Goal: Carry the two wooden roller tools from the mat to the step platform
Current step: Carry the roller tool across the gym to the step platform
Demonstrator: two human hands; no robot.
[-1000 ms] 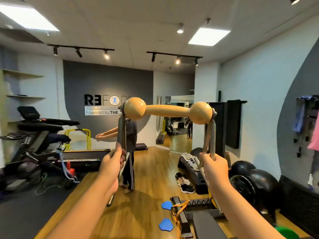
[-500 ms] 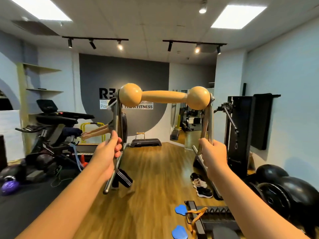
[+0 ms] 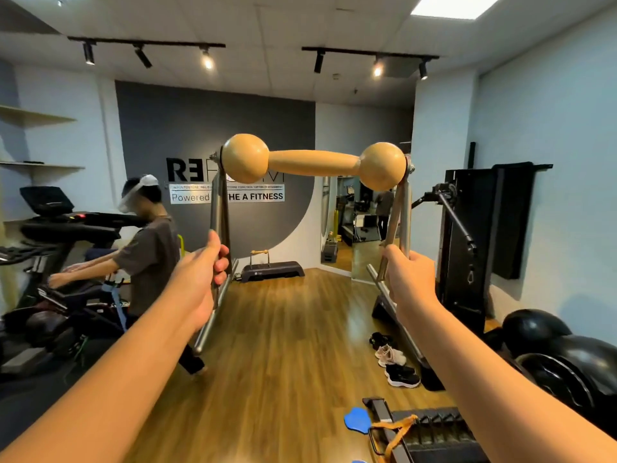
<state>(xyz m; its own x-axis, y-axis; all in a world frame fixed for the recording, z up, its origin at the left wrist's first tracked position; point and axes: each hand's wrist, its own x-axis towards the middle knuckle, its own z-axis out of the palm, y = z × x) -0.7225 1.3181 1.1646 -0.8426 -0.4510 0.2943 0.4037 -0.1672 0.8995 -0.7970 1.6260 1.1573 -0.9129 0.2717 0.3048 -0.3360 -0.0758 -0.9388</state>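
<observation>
I hold a wooden roller tool (image 3: 314,162) up in front of me, its two round wooden balls joined by a wooden bar on a metal frame. My left hand (image 3: 200,279) grips the left metal legs. My right hand (image 3: 405,279) grips the right metal legs. Far across the wooden floor, against the back wall, sits the dark step platform (image 3: 273,270). A second wooden roller tool (image 3: 259,252) stands on the platform's left end.
A person (image 3: 147,248) leans over exercise machines (image 3: 66,228) at left. A black cable machine (image 3: 467,245) and dark balls (image 3: 551,349) stand at right. Shoes (image 3: 394,362), a black rack (image 3: 430,432) and a blue pad (image 3: 357,419) lie on the floor near my right arm.
The view has advanced and turned toward the back wall; the step platform now lies straight ahead. The roller stays held up in both hands. The person at left has straightened up.
</observation>
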